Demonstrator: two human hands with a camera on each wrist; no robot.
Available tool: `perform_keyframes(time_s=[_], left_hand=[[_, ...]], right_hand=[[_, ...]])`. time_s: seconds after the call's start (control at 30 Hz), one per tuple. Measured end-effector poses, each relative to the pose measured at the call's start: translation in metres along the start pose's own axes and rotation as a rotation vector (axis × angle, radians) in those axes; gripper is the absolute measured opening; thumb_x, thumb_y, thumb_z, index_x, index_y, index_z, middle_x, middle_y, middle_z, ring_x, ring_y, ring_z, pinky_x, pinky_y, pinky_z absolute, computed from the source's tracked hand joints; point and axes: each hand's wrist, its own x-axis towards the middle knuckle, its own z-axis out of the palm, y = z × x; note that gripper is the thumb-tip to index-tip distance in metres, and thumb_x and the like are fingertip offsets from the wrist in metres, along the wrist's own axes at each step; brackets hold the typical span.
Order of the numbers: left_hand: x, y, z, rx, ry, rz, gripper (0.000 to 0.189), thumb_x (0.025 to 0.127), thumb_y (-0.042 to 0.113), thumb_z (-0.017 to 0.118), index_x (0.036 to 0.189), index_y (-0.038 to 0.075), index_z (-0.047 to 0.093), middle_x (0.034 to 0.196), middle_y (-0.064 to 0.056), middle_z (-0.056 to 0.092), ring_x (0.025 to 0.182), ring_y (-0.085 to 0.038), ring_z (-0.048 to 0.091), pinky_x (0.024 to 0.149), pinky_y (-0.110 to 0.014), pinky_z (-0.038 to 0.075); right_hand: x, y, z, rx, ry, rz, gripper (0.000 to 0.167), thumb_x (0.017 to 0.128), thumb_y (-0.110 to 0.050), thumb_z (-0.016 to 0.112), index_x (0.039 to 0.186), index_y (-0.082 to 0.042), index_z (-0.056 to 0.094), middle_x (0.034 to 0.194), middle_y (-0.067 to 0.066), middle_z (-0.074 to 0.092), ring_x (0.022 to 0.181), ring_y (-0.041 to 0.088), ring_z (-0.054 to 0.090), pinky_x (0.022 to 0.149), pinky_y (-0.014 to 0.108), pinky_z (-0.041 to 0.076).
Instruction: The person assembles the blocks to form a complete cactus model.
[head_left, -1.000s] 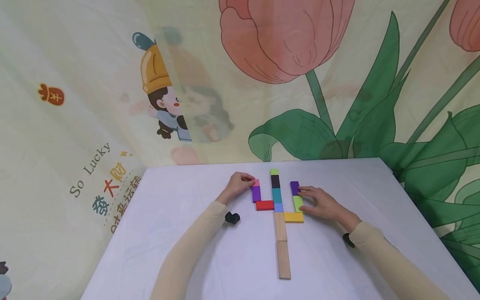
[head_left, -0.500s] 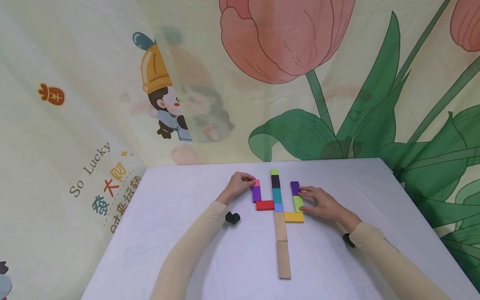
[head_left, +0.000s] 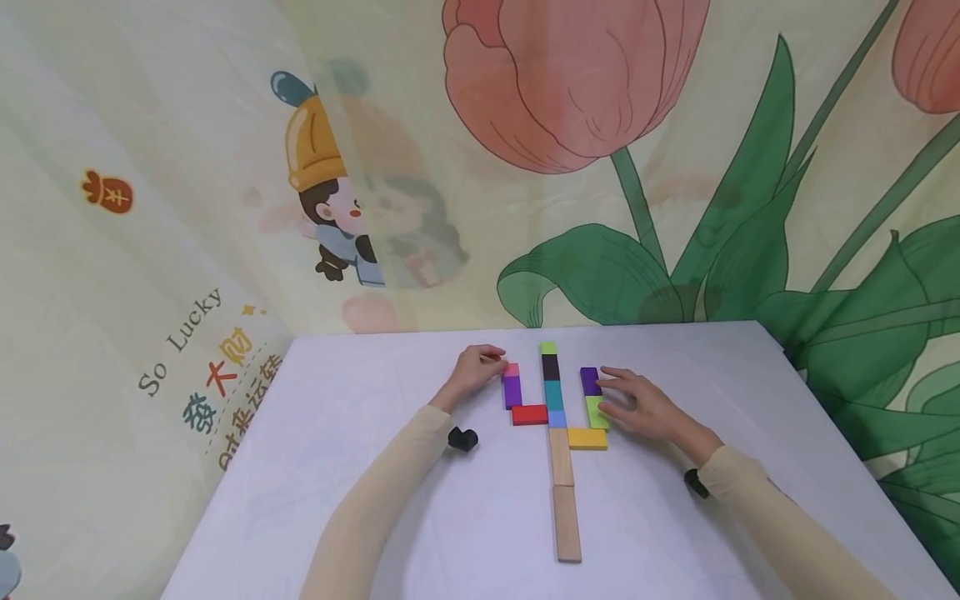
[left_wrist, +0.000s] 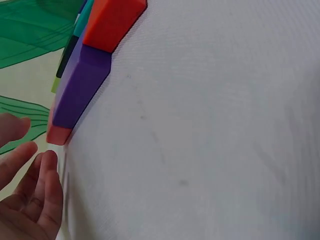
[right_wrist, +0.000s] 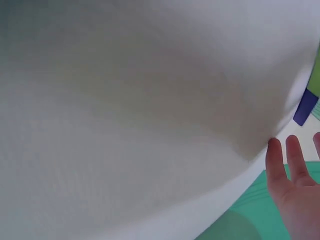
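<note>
Flat blocks form a branching figure on the white table. My left hand (head_left: 471,375) is beside the pink block (head_left: 512,369) at the left branch's tip; the left wrist view shows its fingers loose and apart from that block. Below the pink one lie a purple block (left_wrist: 82,90) and a red block (head_left: 529,415). My right hand (head_left: 645,407), fingers extended and spread, hovers at the right branch, overlapping the edges of its dark purple block (head_left: 590,382) and lime block (head_left: 595,410). A yellow block (head_left: 587,439) joins that branch to the central column.
The column runs from a small green block (head_left: 549,347) through black (head_left: 551,367), teal (head_left: 552,395) and blue (head_left: 556,419) blocks to two plain wooden planks (head_left: 567,523). Behind the table (head_left: 480,517) hangs a cloth backdrop (head_left: 420,208) printed with tulips.
My right fingers have spread and drawn slightly off the right branch. The left fingertips have eased a little away from the pink block. The head view has tilted up slightly.
</note>
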Motion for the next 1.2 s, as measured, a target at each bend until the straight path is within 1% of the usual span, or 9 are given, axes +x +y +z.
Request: perform_keyframes(time_s=[0.1, 0.27, 0.5, 0.67, 0.73, 0.83, 0.97, 1.07, 1.2], left_hand=[[-0.003, 0.0, -0.003, 0.03, 0.02, 0.02, 0.031, 0.091, 0.02, 0.065, 0.116, 0.003, 0.067, 0.112, -0.014, 0.069, 0.097, -0.024, 0.067, 0.077, -0.027, 0.055], [-0.005, 0.001, -0.006, 0.074, 0.012, 0.027, 0.033, 0.09, 0.024, 0.066, 0.117, 0.004, 0.067, 0.114, -0.014, 0.066, 0.102, -0.027, 0.063, 0.081, -0.033, 0.056], [-0.003, -0.005, -0.002, 0.091, -0.005, 0.038, 0.035, 0.089, 0.025, 0.068, 0.118, 0.005, 0.067, 0.116, -0.015, 0.065, 0.102, -0.026, 0.064, 0.077, -0.029, 0.056], [-0.004, -0.003, -0.002, 0.09, -0.001, 0.029, 0.036, 0.089, 0.027, 0.068, 0.118, 0.005, 0.067, 0.115, -0.013, 0.063, 0.101, -0.024, 0.064, 0.077, -0.027, 0.055], [-0.007, -0.001, -0.003, 0.106, 0.0, 0.049, 0.035, 0.089, 0.027, 0.068, 0.118, 0.006, 0.067, 0.115, -0.012, 0.063, 0.101, -0.024, 0.063, 0.079, -0.028, 0.055], [-0.016, 0.004, -0.005, 0.193, -0.019, 0.118, 0.038, 0.087, 0.028, 0.069, 0.119, 0.007, 0.067, 0.115, -0.012, 0.062, 0.103, -0.025, 0.063, 0.086, -0.034, 0.054], [-0.037, 0.005, -0.005, 0.375, -0.057, 0.199, 0.049, 0.083, 0.038, 0.072, 0.122, 0.009, 0.065, 0.12, -0.012, 0.059, 0.11, -0.027, 0.059, 0.095, -0.042, 0.051], [-0.05, 0.002, -0.001, 0.458, -0.073, 0.202, 0.059, 0.081, 0.045, 0.072, 0.129, 0.012, 0.062, 0.132, -0.011, 0.054, 0.122, -0.028, 0.052, 0.099, -0.045, 0.049], [-0.054, 0.0, 0.003, 0.478, -0.081, 0.212, 0.071, 0.078, 0.05, 0.072, 0.137, 0.015, 0.054, 0.149, -0.008, 0.043, 0.136, -0.029, 0.041, 0.105, -0.048, 0.045]], right_hand=[[-0.001, 0.001, -0.003, 0.019, -0.002, 0.01, 0.05, 0.09, -0.035, 0.067, 0.132, -0.007, 0.059, 0.15, 0.016, 0.042, 0.139, 0.043, 0.036, 0.109, 0.065, 0.032], [-0.001, 0.001, -0.003, -0.023, -0.026, 0.017, 0.054, 0.087, -0.033, 0.072, 0.132, -0.005, 0.059, 0.148, 0.017, 0.046, 0.137, 0.043, 0.039, 0.108, 0.064, 0.033], [-0.001, 0.003, 0.0, -0.097, -0.045, -0.025, 0.056, 0.085, -0.034, 0.073, 0.129, -0.002, 0.061, 0.143, 0.017, 0.052, 0.131, 0.042, 0.045, 0.106, 0.061, 0.038], [-0.001, 0.003, 0.0, -0.127, -0.028, -0.05, 0.056, 0.085, -0.036, 0.073, 0.127, -0.002, 0.062, 0.141, 0.016, 0.054, 0.127, 0.04, 0.048, 0.104, 0.059, 0.041], [0.0, 0.002, 0.0, -0.13, -0.022, -0.053, 0.056, 0.084, -0.036, 0.073, 0.127, -0.002, 0.062, 0.141, 0.016, 0.054, 0.127, 0.039, 0.048, 0.103, 0.058, 0.042], [0.001, 0.0, -0.001, -0.125, -0.024, -0.044, 0.056, 0.084, -0.036, 0.073, 0.128, -0.002, 0.062, 0.141, 0.016, 0.054, 0.128, 0.039, 0.048, 0.104, 0.059, 0.041], [0.002, -0.002, 0.0, -0.119, -0.035, -0.023, 0.057, 0.085, -0.037, 0.073, 0.13, -0.003, 0.061, 0.143, 0.016, 0.052, 0.13, 0.039, 0.046, 0.105, 0.059, 0.04], [0.001, -0.003, 0.001, -0.127, -0.045, -0.018, 0.058, 0.086, -0.038, 0.071, 0.131, -0.003, 0.06, 0.144, 0.015, 0.052, 0.13, 0.039, 0.046, 0.106, 0.059, 0.04], [0.0, -0.002, 0.001, -0.144, -0.047, -0.009, 0.057, 0.085, -0.036, 0.072, 0.131, -0.003, 0.06, 0.143, 0.015, 0.052, 0.13, 0.039, 0.046, 0.106, 0.058, 0.04]])
